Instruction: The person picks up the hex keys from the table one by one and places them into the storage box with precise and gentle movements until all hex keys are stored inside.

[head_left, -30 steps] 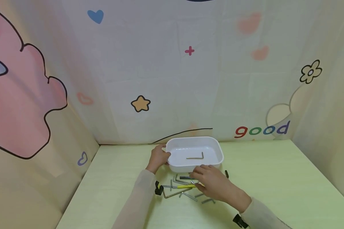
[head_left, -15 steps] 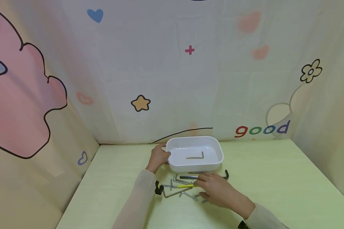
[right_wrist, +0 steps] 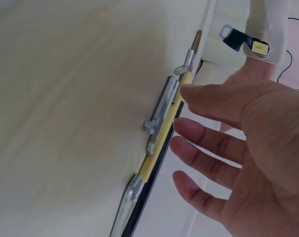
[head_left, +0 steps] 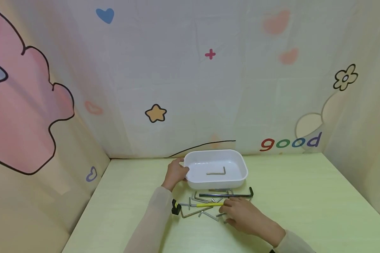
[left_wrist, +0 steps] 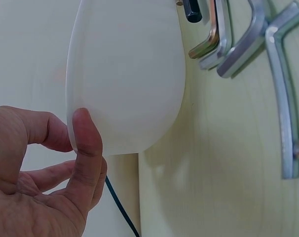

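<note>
My left hand [head_left: 175,174] pinches the left end of a white plastic tray [head_left: 216,185], thumb and fingers on its rim. Inside the tray lies one small Allen key [head_left: 216,173]. In front of it, my right hand [head_left: 245,216] hovers over the right side of a loose pile of Allen keys. Its fingers are relaxed and slightly bent, with nothing seen between them in the right wrist view. Closest to its fingertips is a yellow-sleeved Allen key [head_left: 209,204]. A long black Allen key [head_left: 226,195] lies behind that. The right hand partly covers several smaller keys.
A brass-coloured Allen key [head_left: 196,212] and a short silver one [head_left: 210,215] lie at the pile's near side. The pale green tabletop [head_left: 304,203] extends to both sides. A printed curtain [head_left: 190,88] hangs right behind the tray.
My right hand has drawn back toward me and to the right, uncovering the black Allen key and more of the pile. The left hand stays on the tray.
</note>
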Available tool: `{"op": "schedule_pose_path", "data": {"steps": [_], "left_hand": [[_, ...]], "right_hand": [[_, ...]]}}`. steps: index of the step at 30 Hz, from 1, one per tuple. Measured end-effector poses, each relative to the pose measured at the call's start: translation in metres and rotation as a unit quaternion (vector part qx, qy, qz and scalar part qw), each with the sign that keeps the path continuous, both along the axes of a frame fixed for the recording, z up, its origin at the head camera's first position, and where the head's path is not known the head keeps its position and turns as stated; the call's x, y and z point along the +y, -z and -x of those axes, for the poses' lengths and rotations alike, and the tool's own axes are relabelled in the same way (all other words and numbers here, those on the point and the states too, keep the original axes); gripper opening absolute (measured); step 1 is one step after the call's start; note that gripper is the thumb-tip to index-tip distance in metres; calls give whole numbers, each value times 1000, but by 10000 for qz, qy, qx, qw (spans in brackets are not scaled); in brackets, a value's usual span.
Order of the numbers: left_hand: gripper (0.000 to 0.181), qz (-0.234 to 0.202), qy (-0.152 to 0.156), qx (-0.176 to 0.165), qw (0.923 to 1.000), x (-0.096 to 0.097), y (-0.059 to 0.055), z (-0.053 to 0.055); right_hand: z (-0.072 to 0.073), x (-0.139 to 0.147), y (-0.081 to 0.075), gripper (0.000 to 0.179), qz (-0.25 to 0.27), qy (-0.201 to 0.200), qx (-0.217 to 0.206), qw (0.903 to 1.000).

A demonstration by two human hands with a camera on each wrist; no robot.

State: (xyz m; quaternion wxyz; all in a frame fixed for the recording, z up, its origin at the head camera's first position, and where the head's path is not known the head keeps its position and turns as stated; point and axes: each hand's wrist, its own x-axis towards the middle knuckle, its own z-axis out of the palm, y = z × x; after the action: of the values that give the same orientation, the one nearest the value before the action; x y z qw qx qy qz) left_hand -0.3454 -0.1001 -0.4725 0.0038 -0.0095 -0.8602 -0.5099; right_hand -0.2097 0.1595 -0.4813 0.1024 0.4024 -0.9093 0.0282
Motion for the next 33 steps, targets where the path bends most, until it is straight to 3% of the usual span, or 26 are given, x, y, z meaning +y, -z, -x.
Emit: {"op": "schedule_pose_path", "data": {"steps": [12, 18, 26, 33], "left_hand": [[56, 20, 18, -88, 10000, 0, -2, -1], [56, -14, -38, -97, 9999, 1, -3, -2], [56, 7, -15, -100, 9999, 0, -2, -1], [56, 11, -52, -110, 9999, 0, 0, 0]], "right_hand": [[-1, 4, 13, 23, 255, -91, 339, 9991], [0, 6, 16, 18, 312, 71, 357, 9988], [0, 9, 20, 14, 424, -3, 403, 9983], [-1, 7, 16, 6, 35, 82, 149, 9998]]}}
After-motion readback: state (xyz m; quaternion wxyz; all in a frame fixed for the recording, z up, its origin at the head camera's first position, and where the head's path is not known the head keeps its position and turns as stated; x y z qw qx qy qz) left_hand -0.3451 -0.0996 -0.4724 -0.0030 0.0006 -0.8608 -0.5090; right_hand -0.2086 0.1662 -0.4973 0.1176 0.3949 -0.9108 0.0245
